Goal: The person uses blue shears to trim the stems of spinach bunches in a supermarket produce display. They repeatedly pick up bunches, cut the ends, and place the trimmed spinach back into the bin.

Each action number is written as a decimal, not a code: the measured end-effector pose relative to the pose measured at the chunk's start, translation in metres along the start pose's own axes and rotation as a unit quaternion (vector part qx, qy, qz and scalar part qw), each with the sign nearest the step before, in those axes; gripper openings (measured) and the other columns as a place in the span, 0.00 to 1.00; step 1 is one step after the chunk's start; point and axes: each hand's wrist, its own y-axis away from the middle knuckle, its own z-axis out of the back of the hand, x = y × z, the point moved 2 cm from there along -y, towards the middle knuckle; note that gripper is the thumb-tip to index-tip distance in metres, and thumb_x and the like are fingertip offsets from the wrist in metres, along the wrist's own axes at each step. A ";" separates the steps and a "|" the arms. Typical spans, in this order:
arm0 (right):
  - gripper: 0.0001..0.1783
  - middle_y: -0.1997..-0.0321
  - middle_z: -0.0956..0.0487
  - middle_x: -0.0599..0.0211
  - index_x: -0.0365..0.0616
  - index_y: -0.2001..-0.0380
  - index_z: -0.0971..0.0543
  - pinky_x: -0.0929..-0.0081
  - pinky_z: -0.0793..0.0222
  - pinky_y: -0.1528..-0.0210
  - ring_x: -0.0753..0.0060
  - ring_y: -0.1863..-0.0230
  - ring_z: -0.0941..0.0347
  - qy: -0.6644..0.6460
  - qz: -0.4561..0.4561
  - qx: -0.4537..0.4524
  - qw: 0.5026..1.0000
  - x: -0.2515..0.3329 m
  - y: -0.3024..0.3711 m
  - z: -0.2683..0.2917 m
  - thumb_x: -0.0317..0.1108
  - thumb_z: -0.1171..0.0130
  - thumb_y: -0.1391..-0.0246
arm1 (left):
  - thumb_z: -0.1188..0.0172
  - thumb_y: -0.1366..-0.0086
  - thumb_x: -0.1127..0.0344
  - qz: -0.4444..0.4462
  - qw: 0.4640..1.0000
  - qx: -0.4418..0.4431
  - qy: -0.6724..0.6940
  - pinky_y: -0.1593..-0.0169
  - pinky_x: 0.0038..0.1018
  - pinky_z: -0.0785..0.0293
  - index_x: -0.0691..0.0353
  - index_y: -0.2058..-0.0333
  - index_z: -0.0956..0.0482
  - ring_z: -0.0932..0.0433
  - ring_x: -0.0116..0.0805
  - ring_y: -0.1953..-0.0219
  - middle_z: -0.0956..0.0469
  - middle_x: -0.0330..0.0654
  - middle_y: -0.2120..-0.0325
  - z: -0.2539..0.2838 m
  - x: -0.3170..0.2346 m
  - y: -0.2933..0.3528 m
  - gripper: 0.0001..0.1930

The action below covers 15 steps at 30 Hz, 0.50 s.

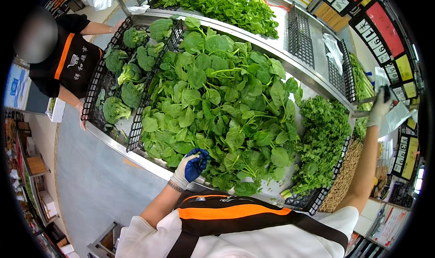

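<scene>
My left hand [192, 165], in a white glove with blue-coated fingers, is over the front edge of a heap of loose leafy greens [226, 95]. Its fingers are curled in; whatever they may hold cannot be made out. My right arm stretches far to the right. At its end my gloved right hand [380, 107] is closed at a thin translucent plastic bag [395, 119], beside the metal rail and price signs. Curly-leaved green bunches [322, 140] lie between the heap and my right arm.
A black crate [97, 83] of broccoli [131, 72] stands at the left, with a co-worker [68, 58] touching its side. More greens [217, 6] lie beyond the metal divider [312, 79]. Peanuts [345, 174] sit at the right, under price signs [378, 31].
</scene>
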 end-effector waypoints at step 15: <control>0.67 0.25 0.58 0.46 0.61 0.28 0.60 0.57 0.42 0.32 0.39 0.31 0.45 0.239 -0.123 0.546 0.793 0.086 0.291 -0.315 0.56 0.27 0.64 | 0.49 0.32 0.61 -0.098 0.986 -0.104 -0.082 0.64 0.27 0.30 0.60 0.60 0.24 0.27 0.32 0.66 0.23 0.42 0.64 0.027 0.009 0.038 0.10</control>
